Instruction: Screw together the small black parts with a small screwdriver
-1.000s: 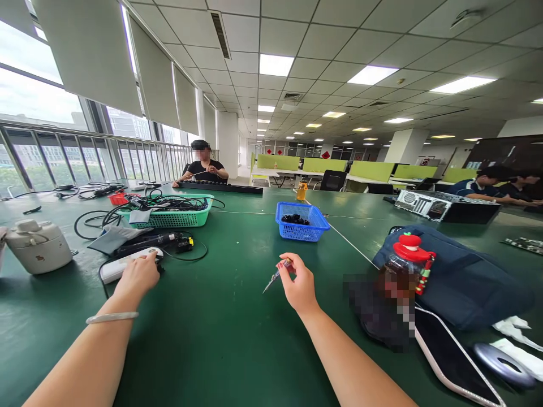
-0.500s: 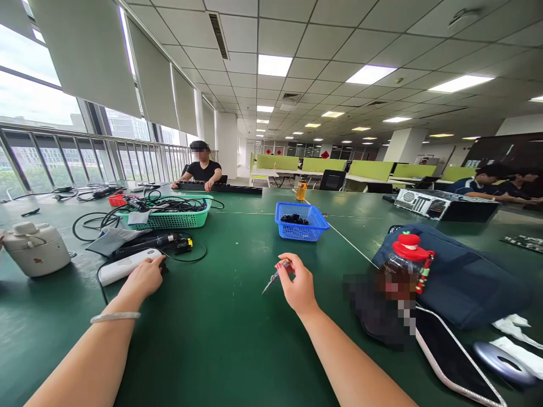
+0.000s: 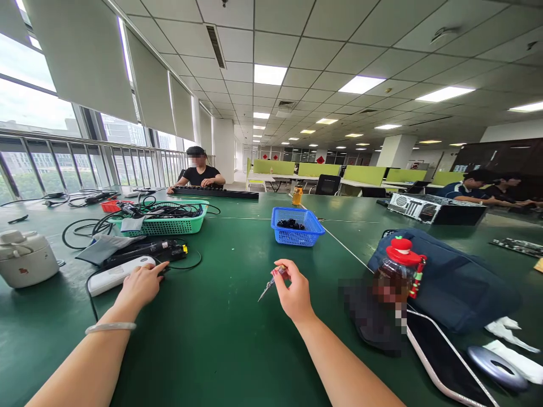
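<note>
My left hand (image 3: 142, 284) lies over the right end of a white power strip (image 3: 113, 275), its index finger stretched out and the fingers apart. Nothing shows in its grip, though its underside is hidden. Between thumb and fingers of my right hand (image 3: 293, 291) is a slim screwdriver (image 3: 266, 289) with a clear handle, its tip angled down to the left above the green table (image 3: 220, 339). Farther off stands a blue plastic basket (image 3: 297, 237) with small black parts inside.
A green basket (image 3: 182, 226) full of black cables stands at left, beside a white jug (image 3: 27, 263). At right are a dark bag (image 3: 458, 277), a red-lidded bottle (image 3: 401, 254), a phone (image 3: 449, 359) and a computer case (image 3: 436, 209). A person (image 3: 199, 169) sits across the table.
My left hand's fingers have loosened and the index finger now points out to the right. My right hand keeps the screwdriver in nearly the same pose. The view has shifted slightly.
</note>
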`<move>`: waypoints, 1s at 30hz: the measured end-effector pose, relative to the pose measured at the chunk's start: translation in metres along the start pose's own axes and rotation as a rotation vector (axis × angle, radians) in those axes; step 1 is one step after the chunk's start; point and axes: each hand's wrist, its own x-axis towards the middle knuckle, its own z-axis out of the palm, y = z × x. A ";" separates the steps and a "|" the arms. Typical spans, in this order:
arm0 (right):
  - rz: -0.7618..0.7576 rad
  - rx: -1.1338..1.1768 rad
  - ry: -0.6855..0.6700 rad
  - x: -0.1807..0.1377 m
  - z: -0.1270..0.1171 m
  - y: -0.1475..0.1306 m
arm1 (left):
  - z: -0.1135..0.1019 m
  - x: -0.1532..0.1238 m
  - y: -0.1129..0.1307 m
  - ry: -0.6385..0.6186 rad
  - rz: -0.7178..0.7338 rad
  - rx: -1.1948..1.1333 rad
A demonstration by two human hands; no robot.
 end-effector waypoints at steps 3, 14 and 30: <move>0.002 -0.002 0.002 0.000 0.000 -0.001 | 0.004 0.001 -0.001 -0.017 0.032 -0.006; 0.005 0.014 -0.004 0.000 0.000 -0.002 | 0.013 0.008 -0.006 0.039 0.007 -0.106; 0.011 0.007 -0.004 0.001 0.000 -0.004 | 0.008 0.008 -0.001 -0.018 -0.005 -0.103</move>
